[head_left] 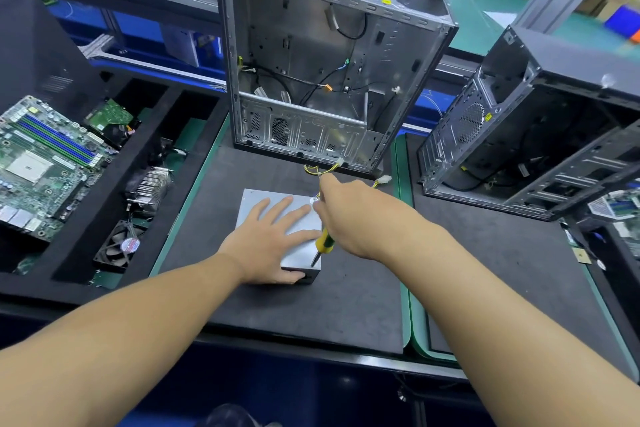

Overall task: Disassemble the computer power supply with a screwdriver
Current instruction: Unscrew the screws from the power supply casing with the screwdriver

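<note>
A grey metal power supply (300,253) lies flat on the black mat in front of me. My left hand (268,239) rests palm down on its top, fingers spread, thumb on the near side. My right hand (349,215) is over its far right corner, fingers closed around a screwdriver with a yellow and black handle (324,242). The dark shaft points down toward me at the box's near right edge. Yellow and black wires (320,170) with white plugs run from the power supply past my right hand.
An empty open computer case (332,55) stands just behind the power supply. Another open case (540,135) lies at the right. At the left, black foam trays hold a motherboard (41,163), a heatsink (149,187) and a fan (121,246).
</note>
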